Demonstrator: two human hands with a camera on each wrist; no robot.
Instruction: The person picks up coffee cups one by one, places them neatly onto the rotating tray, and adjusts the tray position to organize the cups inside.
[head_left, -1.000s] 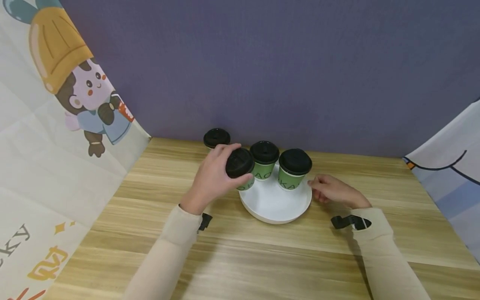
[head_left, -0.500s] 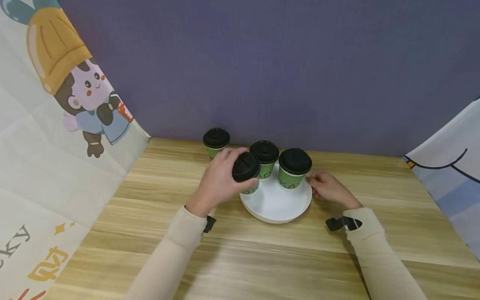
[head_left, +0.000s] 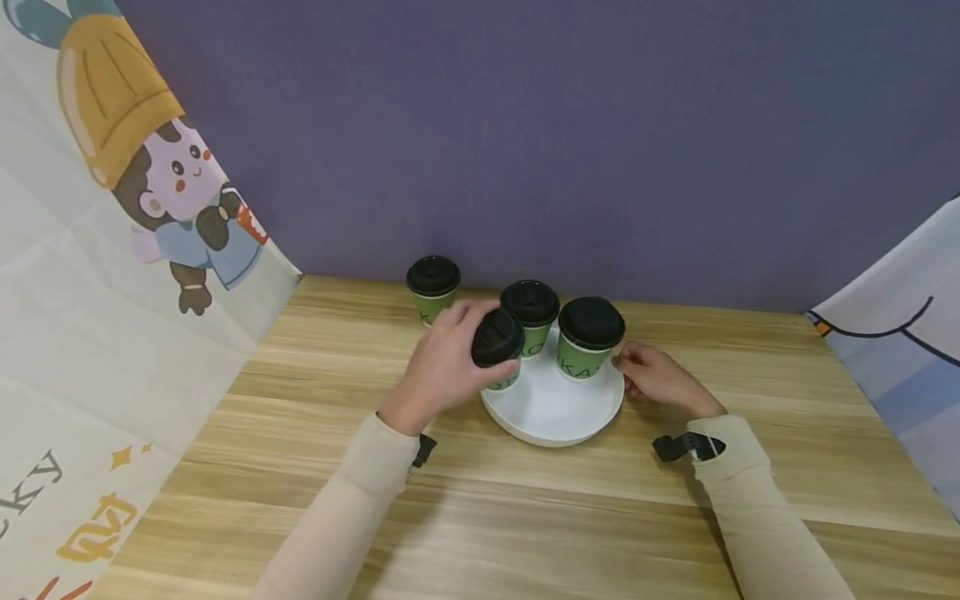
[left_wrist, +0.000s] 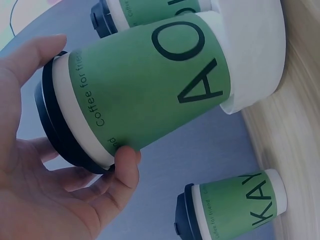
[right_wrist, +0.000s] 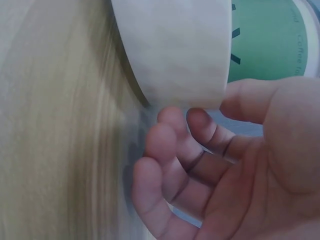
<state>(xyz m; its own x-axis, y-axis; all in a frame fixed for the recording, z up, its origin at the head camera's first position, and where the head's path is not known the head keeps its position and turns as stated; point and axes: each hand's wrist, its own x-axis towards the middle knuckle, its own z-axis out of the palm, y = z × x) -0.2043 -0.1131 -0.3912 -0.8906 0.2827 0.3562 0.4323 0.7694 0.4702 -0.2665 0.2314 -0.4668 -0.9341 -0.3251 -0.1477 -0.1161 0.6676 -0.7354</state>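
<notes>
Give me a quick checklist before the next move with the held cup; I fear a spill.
1. Left hand grip on the tilted green coffee cup: ok, thumb and fingers wrap it near the lid.
2. Black lid seated: ok, it looks flush.
3. Cup base over the white tray: ok.
4. Right hand steadies the tray rim: ok, fingers touch it.
5. Gap to the middle cup: cannot tell.
6. Cup full or empty: cannot tell.
</notes>
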